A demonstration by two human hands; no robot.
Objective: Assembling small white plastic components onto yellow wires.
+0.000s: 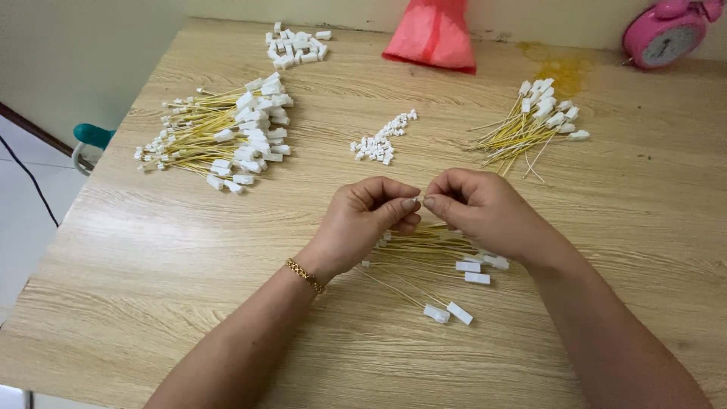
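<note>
My left hand (365, 220) and my right hand (485, 210) meet fingertip to fingertip over the middle of the wooden table (151, 257). Between the pinched fingers a tiny white connector piece shows, mostly hidden. A gold bracelet (304, 275) circles my left wrist. Under my hands lies a small bundle of yellow wires with white plugs (447, 265). A little heap of small white connectors (381, 141) sits just beyond my hands.
A big pile of yellow wires with white plugs (219, 132) lies at the left, a smaller pile (530, 121) at the right. More white plugs (295, 44) sit at the far edge beside a red plastic bag (433, 34). A pink alarm clock (666, 34) stands in the far right corner.
</note>
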